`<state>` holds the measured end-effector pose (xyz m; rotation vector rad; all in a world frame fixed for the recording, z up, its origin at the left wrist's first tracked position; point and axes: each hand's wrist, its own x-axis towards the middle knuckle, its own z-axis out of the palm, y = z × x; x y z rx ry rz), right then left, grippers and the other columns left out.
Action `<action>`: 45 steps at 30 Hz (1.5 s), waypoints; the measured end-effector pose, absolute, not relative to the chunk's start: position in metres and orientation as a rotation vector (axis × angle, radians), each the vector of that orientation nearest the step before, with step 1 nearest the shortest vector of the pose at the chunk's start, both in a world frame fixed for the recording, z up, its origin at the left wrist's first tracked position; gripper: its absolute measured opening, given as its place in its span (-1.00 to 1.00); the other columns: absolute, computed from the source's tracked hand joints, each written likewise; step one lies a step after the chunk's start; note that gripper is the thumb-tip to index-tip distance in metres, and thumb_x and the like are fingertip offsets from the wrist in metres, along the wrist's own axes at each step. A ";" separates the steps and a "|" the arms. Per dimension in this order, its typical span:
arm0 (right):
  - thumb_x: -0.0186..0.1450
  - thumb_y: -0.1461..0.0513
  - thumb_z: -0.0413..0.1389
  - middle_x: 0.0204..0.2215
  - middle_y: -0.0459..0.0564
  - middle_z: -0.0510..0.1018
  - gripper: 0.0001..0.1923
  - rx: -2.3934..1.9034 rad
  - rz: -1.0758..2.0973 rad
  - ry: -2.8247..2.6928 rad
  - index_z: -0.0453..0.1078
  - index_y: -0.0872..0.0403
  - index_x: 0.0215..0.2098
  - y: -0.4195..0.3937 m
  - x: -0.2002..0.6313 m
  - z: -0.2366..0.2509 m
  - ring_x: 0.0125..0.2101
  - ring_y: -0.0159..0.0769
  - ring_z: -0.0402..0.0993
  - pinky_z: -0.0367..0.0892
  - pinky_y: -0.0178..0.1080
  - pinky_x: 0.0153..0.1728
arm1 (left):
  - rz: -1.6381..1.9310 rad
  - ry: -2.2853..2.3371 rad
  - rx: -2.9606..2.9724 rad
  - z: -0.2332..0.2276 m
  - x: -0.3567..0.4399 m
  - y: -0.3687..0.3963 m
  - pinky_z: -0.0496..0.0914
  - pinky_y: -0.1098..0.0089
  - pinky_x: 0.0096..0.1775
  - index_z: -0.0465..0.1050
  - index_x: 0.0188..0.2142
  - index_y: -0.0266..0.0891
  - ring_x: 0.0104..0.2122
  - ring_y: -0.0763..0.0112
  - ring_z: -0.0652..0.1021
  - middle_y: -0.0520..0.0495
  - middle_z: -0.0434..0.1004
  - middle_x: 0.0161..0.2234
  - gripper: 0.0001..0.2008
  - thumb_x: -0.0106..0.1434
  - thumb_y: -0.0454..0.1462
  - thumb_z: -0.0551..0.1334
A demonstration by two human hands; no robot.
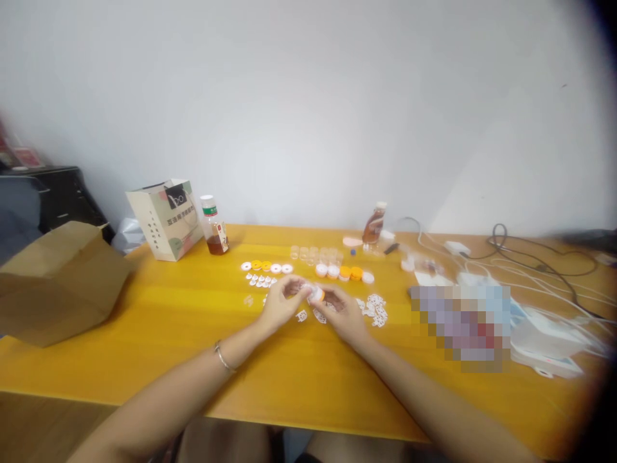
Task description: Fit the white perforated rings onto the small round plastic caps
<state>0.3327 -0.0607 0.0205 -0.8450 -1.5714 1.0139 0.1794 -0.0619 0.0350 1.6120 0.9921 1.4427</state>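
Note:
Between my two hands is a small round piece [315, 293], white with an orange part on its right side. My left hand [284, 302] grips it from the left with thumb and fingers. My right hand [343, 310] closes on the orange side. Flat white lattice pieces [376, 310] lie just right of my right hand, with a few under both hands. Small white knob-like pieces [260, 281] stand in rows beyond my left hand. Behind them runs a row of white and orange rings [267, 266]. Stacked white and orange discs [344, 273] and clear cups [313, 254] sit farther back.
At the back left stand a paper carrier bag [168, 222] and a bottle of dark liquid [214, 226]. A brown paper bag [62, 283] covers the table's left end. Another brown bottle [375, 225] stands behind. White cables [535, 283] and boxes [549, 334] crowd the right.

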 end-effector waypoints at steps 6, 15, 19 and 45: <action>0.06 0.18 0.17 -0.26 -0.01 0.49 -0.71 -0.835 0.776 -1.697 0.41 0.00 -0.22 -0.065 0.338 0.027 -0.24 -0.22 0.41 0.31 -0.14 -0.14 | 1.436 1.035 1.616 0.034 0.180 -0.062 0.35 0.42 -0.29 0.39 -0.37 -0.31 -0.38 0.40 0.47 -0.08 0.48 -0.40 -0.79 0.08 -0.19 0.20; 0.03 0.16 0.19 -0.27 -0.03 0.52 -0.70 -0.888 1.127 -1.563 0.38 0.03 -0.25 -0.065 0.334 0.030 -0.24 -0.23 0.44 0.30 -0.15 -0.14 | 1.351 0.901 1.758 0.034 0.171 -0.059 0.31 0.33 -0.13 0.39 -0.24 -0.30 -0.24 0.31 0.45 -0.13 0.46 -0.26 -0.77 0.11 -0.23 0.19; 0.07 0.09 0.15 -0.42 -0.05 0.54 -0.74 -0.876 1.346 -1.461 0.37 0.06 -0.32 -0.064 0.334 0.031 -0.35 -0.28 0.46 0.35 -0.21 -0.27 | 1.270 0.788 1.722 0.038 0.168 -0.059 0.24 0.27 -0.02 0.36 -0.13 -0.24 -0.11 0.28 0.41 -0.15 0.42 -0.14 -0.71 0.14 -0.22 0.16; 0.03 0.08 0.19 -0.38 -0.04 0.53 -0.68 -0.822 1.436 -1.421 0.32 0.07 -0.31 -0.054 0.337 0.028 -0.32 -0.30 0.45 0.32 -0.22 -0.23 | 1.392 0.677 1.440 0.032 0.182 -0.063 0.25 0.29 -0.03 0.16 -0.03 -0.19 -0.03 0.30 0.34 -0.17 0.25 -0.01 -0.56 0.10 -0.25 0.21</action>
